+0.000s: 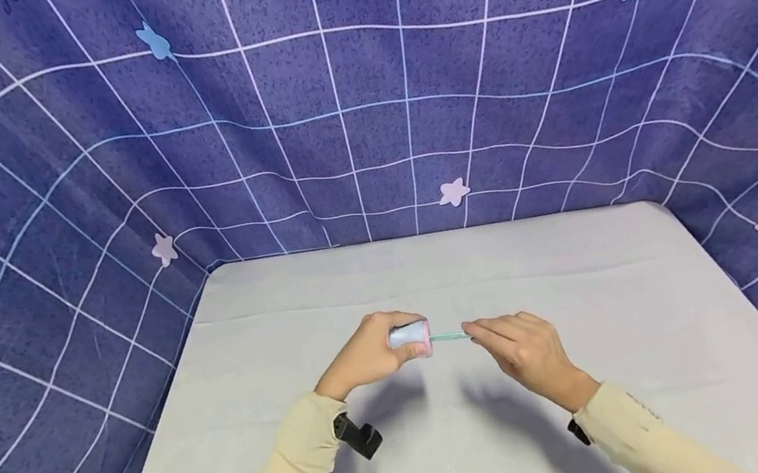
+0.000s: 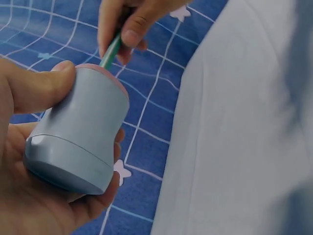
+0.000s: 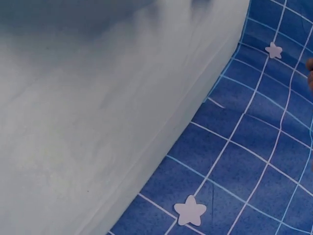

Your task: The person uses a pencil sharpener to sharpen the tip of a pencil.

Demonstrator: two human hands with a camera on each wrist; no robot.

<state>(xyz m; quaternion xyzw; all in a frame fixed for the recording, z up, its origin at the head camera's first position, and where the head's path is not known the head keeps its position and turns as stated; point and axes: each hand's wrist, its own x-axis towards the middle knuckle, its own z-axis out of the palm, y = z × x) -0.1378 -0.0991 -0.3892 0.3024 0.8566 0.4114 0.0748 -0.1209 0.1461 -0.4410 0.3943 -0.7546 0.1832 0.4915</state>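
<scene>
My left hand grips a light blue pencil sharpener with a pink rim, its waisted body lying on its side in the head view. From the pink end sticks a green pencil, its inner end hidden inside. Thumb and fingers of my right hand pinch the pencil's outer end. In the left wrist view the sharpener sits between thumb and curled fingers, pink end toward the right hand. Only a sliver of fingers shows at the right edge of the right wrist view.
A table with a white cover lies beneath both hands, which cast shadows on it. Blue cloth with a grid and stars hangs behind and along both sides. Black wrist camera mounts sit at the sleeves.
</scene>
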